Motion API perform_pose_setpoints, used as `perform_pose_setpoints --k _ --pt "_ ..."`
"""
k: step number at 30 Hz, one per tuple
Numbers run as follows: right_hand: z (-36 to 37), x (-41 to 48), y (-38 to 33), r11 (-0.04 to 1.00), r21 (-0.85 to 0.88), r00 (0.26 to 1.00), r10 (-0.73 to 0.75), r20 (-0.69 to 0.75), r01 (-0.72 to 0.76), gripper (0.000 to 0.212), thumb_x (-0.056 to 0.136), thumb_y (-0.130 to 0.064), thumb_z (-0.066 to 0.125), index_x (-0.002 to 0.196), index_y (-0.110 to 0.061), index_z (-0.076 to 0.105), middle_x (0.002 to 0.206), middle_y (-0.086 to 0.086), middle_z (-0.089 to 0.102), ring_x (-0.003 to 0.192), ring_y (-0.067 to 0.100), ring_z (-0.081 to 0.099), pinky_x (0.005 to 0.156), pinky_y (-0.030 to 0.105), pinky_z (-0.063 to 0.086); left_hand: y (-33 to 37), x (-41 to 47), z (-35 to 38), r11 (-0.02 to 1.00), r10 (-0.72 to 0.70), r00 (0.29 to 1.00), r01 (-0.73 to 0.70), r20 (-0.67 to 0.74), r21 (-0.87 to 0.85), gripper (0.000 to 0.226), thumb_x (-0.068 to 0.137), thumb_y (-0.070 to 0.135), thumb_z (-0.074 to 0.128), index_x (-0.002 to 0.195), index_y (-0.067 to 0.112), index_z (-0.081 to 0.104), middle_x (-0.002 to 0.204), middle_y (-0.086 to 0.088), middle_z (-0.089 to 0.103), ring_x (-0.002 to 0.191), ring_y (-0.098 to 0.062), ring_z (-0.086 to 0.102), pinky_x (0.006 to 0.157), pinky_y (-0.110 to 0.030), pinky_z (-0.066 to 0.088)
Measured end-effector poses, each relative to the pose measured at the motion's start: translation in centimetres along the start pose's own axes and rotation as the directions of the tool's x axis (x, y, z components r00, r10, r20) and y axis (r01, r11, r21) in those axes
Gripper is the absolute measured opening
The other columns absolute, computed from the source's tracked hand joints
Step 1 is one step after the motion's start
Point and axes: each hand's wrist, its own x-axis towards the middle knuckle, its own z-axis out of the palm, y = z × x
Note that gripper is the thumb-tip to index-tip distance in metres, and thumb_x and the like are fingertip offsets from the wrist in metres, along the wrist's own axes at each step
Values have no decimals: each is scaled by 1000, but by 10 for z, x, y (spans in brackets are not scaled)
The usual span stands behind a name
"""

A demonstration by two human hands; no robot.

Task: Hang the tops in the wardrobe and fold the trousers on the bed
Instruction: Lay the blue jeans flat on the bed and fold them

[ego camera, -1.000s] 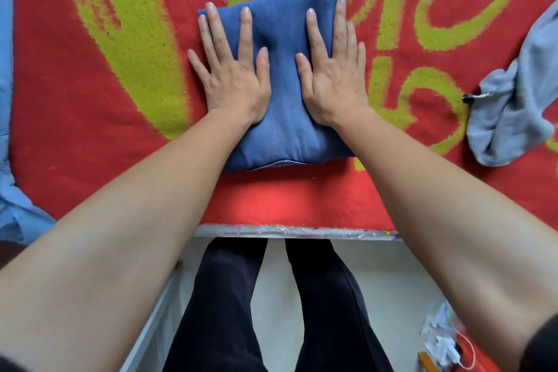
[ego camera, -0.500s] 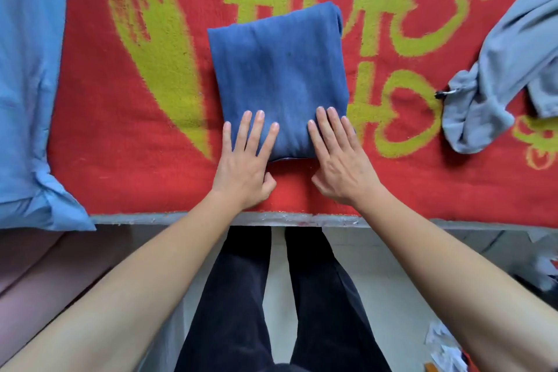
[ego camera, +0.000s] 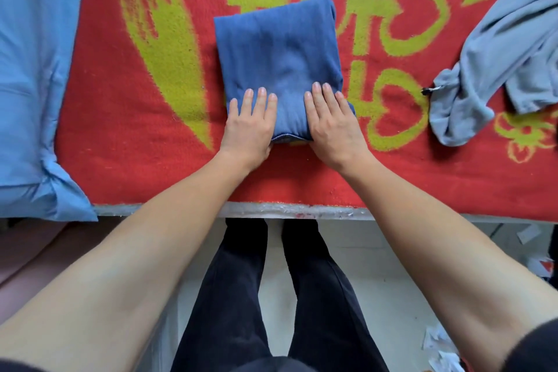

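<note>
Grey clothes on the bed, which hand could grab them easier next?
Probably the right hand: it rests flat on the right edge of the folded blue trousers, the side nearer the grey garment on the red blanket. The left hand presses the trousers' left edge and would have to cross over.

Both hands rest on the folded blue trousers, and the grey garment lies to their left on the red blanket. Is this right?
No. The head view shows the grey garment to the right of the folded blue trousers; the rest is correct.
</note>
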Motion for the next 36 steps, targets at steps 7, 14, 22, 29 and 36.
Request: perform_pose_setpoints --k 7,14,22,29,36 --pt "-110 -33 4 1000 16 1000 -25 13 25 63 102 -22 44 155 -2 19 162 21 23 149 36 24 121 48 20 -21 -47 -105 999 28 999 -27 -29 30 84 86 22 66 153 5 18 158 -18 28 143 -36 30 109 -46 38" --pt "-201 -90 -10 993 -12 982 -121 -144 121 46 93 -26 52 135 -9 43 139 10 50 128 30 46 106 43 36 -27 -144 -186 997 -74 980 73 -183 -12 64 93 16 50 151 2 27 154 -19 35 139 -36 36 105 -47 41" --pt "-249 -161 -46 870 -123 821 -491 -290 477 47 84 -32 61 125 -9 56 125 10 61 117 31 57 96 45 45 22 -295 -202 904 -426 857 392 -291 -169 76 53 2 82 125 -6 60 122 -25 64 109 -42 64 78 -48 59" --pt "-243 -247 -128 660 -183 616 -748 -247 728 47 84 -36 51 124 -12 52 121 4 60 114 28 55 94 42 42 73 -441 -161 757 -654 710 605 -261 -249 83 29 16 93 106 -2 70 98 -17 72 87 -35 71 58 -40 61" --pt "-227 -351 -207 430 -261 378 -898 -226 864 63 66 -30 72 126 -12 62 104 4 67 93 28 66 78 41 52 132 -581 -106 597 -802 544 734 -247 -323 78 26 20 93 99 2 72 90 -10 72 80 -29 71 52 -33 59"
